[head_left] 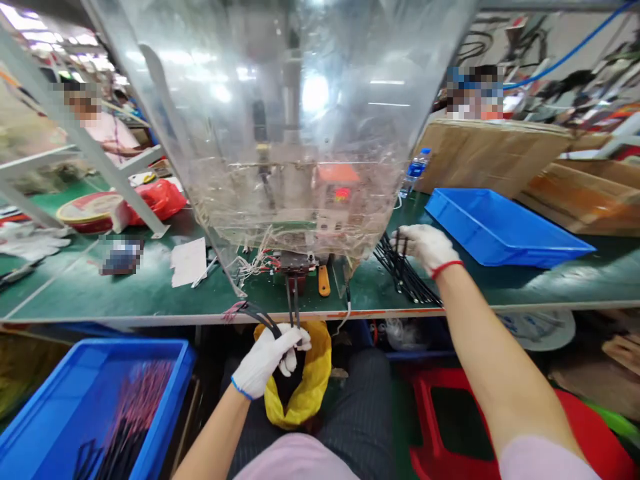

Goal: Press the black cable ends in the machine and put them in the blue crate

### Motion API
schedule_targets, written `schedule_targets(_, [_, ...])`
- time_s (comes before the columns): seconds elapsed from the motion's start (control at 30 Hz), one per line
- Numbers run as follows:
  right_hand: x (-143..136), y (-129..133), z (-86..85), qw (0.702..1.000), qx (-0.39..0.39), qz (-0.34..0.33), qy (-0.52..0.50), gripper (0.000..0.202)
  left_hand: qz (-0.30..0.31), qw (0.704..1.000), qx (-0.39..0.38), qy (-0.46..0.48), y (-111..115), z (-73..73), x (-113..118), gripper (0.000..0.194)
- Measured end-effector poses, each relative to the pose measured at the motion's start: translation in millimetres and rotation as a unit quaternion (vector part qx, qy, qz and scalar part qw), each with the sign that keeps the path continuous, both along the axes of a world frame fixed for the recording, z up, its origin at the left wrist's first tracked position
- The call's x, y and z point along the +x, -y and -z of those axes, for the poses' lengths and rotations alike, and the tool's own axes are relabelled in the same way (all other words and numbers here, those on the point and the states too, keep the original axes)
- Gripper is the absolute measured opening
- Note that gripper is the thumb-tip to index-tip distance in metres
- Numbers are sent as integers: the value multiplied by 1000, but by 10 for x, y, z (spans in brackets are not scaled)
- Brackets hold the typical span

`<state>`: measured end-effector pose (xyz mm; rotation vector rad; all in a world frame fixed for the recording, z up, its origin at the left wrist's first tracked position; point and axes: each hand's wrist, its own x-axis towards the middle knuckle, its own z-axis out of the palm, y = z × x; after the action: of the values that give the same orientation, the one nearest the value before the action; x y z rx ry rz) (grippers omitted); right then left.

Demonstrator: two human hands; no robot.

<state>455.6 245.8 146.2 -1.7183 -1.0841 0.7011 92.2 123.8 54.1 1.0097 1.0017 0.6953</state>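
- A looped black cable (260,315) is pinched in the closed fingers of the gloved left hand (267,360), just below the table edge (150,319) and over a yellow bag (313,383).
- The cable's ends run up toward the small machine (295,263) under the clear guard (285,133), directly above the grip.
- The gloved right hand (425,245) is laid on a bundle of black cables (405,273), fingers curled; right of the machine, lying diagonally.
- A blue bin (505,227) sits further right; another blue bin (95,407) lies lower left.
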Motion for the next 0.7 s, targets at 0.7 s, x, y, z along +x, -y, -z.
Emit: schedule_targets(0.7, [-2468, 1460, 871, 863, -49, -129, -487, 38, -116, 960, -249, 48, 1263, 807, -610, 47])
